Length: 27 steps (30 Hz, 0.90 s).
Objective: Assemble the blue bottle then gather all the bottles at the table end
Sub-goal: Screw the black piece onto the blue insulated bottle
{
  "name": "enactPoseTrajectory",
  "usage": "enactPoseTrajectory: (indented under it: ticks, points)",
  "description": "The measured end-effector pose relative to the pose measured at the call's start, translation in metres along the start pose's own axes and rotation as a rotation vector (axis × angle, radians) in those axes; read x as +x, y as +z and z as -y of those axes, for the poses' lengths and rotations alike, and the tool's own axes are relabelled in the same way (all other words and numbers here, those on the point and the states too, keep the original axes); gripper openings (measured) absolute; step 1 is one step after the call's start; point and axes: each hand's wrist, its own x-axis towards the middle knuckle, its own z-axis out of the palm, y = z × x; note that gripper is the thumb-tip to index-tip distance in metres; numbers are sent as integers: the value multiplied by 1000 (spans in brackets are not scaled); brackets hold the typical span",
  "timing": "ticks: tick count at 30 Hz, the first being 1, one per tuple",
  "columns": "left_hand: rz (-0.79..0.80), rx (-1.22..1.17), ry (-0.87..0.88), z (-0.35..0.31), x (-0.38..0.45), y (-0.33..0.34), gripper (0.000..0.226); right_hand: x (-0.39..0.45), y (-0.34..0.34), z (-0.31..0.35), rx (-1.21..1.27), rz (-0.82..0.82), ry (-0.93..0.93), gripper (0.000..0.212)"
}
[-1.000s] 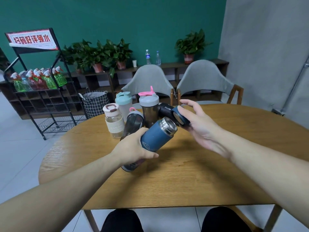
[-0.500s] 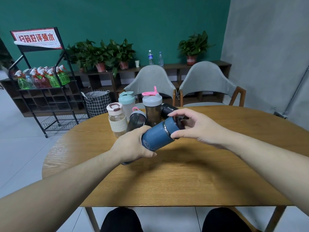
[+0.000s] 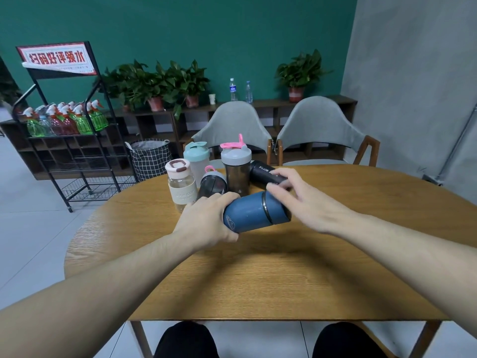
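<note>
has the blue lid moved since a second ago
Yes. The lid went from beside the black bottle down onto the blue bottle, under the right hand.

Capped blue bottle [image 3: 247, 215] tilted, held aloft

My right hand [image 3: 307, 202] has brought the cap [image 3: 277, 209] onto the bottle [image 3: 247, 215], steel mouth now covered; the bottle lies flatter than before.
</note>
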Motion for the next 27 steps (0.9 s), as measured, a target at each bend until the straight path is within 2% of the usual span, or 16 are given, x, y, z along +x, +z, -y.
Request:
enactPoseTrajectory:
  ticks: [3, 6, 9, 11, 15, 17, 19, 21, 24, 27]
  points:
    - [3, -34, -26, 1, 2, -1, 77, -9, -8, -11, -189, 31, -261, 61]
    - [-5, -51, -32, 0, 2, 0, 74, -11, -7, -16, -278, 68, -308, 56]
    - [-29, -36, -26, -2, 2, 2, 77, -10, -1, -12, -126, 48, -235, 40]
    - [-48, 0, -22, -3, 2, 2, 80, -8, 3, -7, -2, 40, -116, 34]
    - [-57, 78, -9, -6, 3, 1, 78, -2, 6, -1, 179, 85, 170, 51]
    - [-55, 85, -8, -6, 4, 0, 79, -2, 3, 0, 238, 134, 232, 61]
    - [-46, 65, -17, -5, 5, -1, 80, -7, 1, -3, 195, 127, 139, 71]
    - [-45, 41, -27, -4, 6, -1, 80, -12, -1, -10, 53, 68, -48, 77]
    - [-48, 19, -32, -4, 7, -2, 80, -15, -4, -15, -184, 8, -239, 64]
    - [-54, 41, -19, -6, 7, -2, 79, -15, -3, -14, -147, 10, -209, 50]
